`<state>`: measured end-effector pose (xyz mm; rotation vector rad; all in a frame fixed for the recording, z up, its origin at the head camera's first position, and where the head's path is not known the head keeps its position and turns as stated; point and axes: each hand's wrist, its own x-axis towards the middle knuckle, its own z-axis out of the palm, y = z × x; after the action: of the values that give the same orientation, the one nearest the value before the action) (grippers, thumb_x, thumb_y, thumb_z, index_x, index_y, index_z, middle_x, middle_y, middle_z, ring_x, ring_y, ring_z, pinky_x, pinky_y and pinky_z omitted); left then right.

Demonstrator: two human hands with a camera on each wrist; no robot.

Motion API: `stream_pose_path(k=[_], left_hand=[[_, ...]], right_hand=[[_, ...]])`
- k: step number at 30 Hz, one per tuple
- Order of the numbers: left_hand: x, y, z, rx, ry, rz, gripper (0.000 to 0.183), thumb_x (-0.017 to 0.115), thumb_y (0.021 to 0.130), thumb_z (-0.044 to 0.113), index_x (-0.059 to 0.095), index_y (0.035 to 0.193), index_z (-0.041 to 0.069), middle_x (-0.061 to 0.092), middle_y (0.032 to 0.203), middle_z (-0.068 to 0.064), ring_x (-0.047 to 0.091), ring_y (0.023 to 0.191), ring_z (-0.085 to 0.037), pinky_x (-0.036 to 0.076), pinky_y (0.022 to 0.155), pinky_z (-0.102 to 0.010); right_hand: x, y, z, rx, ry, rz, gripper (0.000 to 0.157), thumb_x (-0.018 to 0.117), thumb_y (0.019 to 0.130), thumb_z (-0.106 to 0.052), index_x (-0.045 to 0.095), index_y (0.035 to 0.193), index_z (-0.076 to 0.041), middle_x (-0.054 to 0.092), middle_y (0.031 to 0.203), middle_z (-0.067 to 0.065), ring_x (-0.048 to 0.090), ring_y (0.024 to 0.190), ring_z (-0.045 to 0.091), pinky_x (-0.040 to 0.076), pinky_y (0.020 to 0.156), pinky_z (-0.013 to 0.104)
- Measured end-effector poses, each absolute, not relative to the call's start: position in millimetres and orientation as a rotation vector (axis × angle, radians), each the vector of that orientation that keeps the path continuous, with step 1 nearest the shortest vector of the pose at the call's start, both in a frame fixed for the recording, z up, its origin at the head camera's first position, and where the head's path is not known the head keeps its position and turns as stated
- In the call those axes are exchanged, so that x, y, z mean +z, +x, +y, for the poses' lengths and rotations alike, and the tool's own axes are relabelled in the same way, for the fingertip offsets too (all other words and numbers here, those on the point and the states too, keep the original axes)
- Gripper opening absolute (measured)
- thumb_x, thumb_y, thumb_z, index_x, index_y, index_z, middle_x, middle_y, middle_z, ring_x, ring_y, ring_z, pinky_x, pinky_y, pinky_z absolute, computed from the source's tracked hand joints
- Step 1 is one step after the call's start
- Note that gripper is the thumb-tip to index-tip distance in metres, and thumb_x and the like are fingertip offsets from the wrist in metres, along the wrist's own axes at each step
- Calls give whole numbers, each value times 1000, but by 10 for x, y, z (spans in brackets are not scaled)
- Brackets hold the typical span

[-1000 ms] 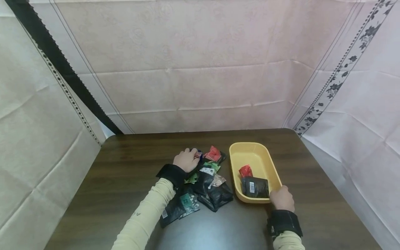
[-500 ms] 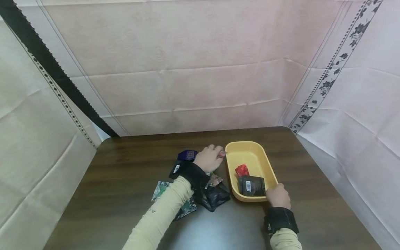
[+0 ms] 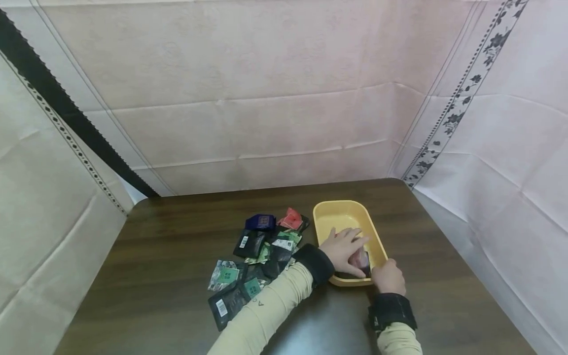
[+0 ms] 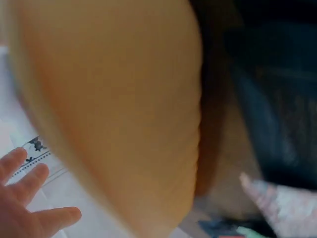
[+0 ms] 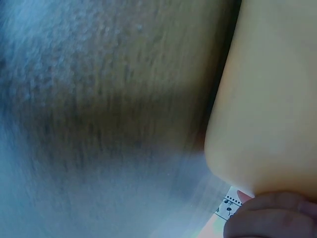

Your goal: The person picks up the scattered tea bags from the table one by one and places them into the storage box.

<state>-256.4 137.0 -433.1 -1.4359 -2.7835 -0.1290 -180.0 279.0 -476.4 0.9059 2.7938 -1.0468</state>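
My left hand [image 3: 343, 248] is over the yellow plastic tray [image 3: 339, 212], its fingers spread. A pinkish-brown packet [image 3: 360, 260] lies in the tray beside the thumb and fingers; the hand hides most of what else is inside. In the left wrist view the fingers [image 4: 32, 184] are spread apart, next to the tray's wall [image 4: 124, 114]. My right hand [image 3: 389, 277] grips the tray's near right corner. Curled fingers [image 5: 275, 215] show against the tray wall [image 5: 267, 99] in the right wrist view.
Left of the tray, a loose pile of small packets lies on the brown table [image 3: 177, 276]. Among them are a dark blue packet [image 3: 260, 222], a red packet [image 3: 290, 219] and a black packet [image 3: 228, 304] with a white label. Pale cloth [image 3: 248, 98] hangs behind the table.
My left hand has moved right from the pile into the tray with a pinkish packet and released it there. The right hand still holds the tray's corner. The view has shifted slightly.
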Motion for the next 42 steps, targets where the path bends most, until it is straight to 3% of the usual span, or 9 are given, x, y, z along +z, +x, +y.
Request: stream_pose_path(k=[4, 17, 26, 32, 42], left_hand=[[-4337, -2551, 1293, -178, -1458, -2863, 97, 62, 66, 68, 21, 145, 28, 20, 149, -1, 18, 135, -20, 20, 103, -51], [-4363, -2764, 754, -362, -1285, -2991, 93, 62, 70, 64, 18, 145, 30, 20, 148, -4, 18, 135, -22, 17, 103, -54], [-4485, -2992, 19, -434, -1047, -2989, 85, 62, 76, 56, 26, 144, 20, 30, 143, -12, 26, 131, -30, 22, 98, -60], [-4572, -3084, -458, -425, -789, -3061, 76, 65, 77, 48, 35, 138, 13, 39, 135, -14, 38, 122, -33, 37, 91, -52], [-4771, -3115, -746, -448, -453, -3187, 84, 72, 67, 49, 36, 137, 22, 29, 139, -16, 34, 121, -41, 41, 79, -56]], right_hand=[[-4764, -1808, 2764, -1055, 901, 2801, 40, 40, 83, -15, 38, 111, 14, 48, 105, 41, 49, 93, 54, 41, 75, 58], [-4767, -1853, 2776, -1047, 962, 2770, 43, 41, 84, -15, 35, 116, 14, 46, 109, 40, 47, 97, 53, 40, 77, 58], [-4759, -1842, 2783, -1038, 945, 2763, 43, 39, 84, -15, 34, 114, 15, 45, 108, 41, 47, 97, 54, 40, 78, 58], [-4790, -1843, 2787, -1045, 980, 2730, 44, 39, 85, -15, 32, 116, 15, 44, 109, 40, 47, 97, 52, 40, 79, 58], [-4787, -1859, 2764, -1065, 978, 2688, 46, 40, 86, -15, 30, 119, 15, 43, 108, 39, 47, 93, 49, 40, 78, 56]])
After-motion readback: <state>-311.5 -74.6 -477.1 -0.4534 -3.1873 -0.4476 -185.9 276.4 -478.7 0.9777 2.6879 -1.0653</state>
